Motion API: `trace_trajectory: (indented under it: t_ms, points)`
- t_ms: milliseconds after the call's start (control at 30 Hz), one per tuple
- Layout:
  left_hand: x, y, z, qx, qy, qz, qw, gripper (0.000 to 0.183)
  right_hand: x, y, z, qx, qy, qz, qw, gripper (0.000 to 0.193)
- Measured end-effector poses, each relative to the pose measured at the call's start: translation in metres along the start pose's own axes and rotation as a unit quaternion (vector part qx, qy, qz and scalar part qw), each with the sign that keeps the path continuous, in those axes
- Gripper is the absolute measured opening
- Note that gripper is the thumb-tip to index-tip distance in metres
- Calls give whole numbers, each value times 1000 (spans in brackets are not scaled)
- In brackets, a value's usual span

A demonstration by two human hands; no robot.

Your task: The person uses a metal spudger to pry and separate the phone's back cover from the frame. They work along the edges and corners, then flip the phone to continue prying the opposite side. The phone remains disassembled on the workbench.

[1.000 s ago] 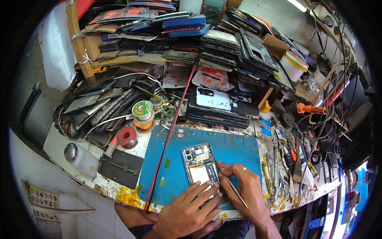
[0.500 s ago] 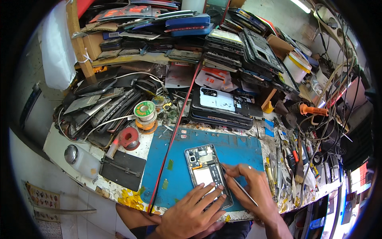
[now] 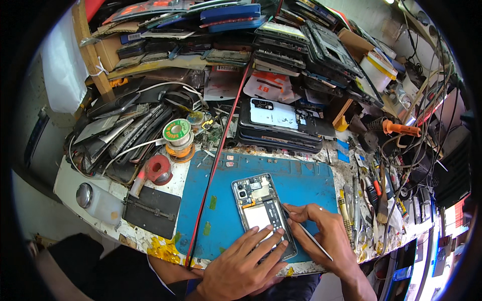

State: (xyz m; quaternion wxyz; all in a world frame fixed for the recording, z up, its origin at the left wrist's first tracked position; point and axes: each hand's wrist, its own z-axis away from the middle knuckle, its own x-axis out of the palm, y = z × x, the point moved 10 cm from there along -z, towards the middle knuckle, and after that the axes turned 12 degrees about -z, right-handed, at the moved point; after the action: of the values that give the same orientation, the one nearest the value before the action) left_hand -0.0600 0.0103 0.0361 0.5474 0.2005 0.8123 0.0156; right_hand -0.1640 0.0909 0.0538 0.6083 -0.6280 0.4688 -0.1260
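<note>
The opened phone (image 3: 262,213) lies on the blue mat (image 3: 314,188). The left hand (image 3: 246,262) spreads flat across its lower part; the right hand (image 3: 321,230) pinches a slim tool (image 3: 317,242) beside its right edge. Steady bracing, light pressure over exposed parts and a shallow, controlled tip seem wisest.

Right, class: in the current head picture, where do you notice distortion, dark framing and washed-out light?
Head view: the workbench bows along its front edge, and black fills the corners around the rounded image; head view, lower right: bright light washes out detail; head view, centre: the pale panel of the opened phone looks nearly blank white.
</note>
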Motion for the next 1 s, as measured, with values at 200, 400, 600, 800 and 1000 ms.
trace_trajectory:
  t_ms: [200, 400, 600, 800, 1000]
  points:
    - [3, -1, 0, -20, 2, -7, 1000, 37, -1, 16, 1, 45, 8, 2, 999, 15]
    - [2, 0, 3, 6, 13, 0, 1000, 39, -4, 8, 38, 87, 25, -5, 996, 9]
    - [3, 1, 2, 3, 5, -6, 1000, 39, -2, 8, 47, 56, 30, 2, 998, 10]
    - [2, 1, 1, 1, 10, -2, 1000, 38, -2, 23, 24, 30, 25, -14, 999, 14]
    - [3, -1, 2, -5, 9, 7, 1000, 37, -6, 5, 64, 83, 41, -17, 996, 11]
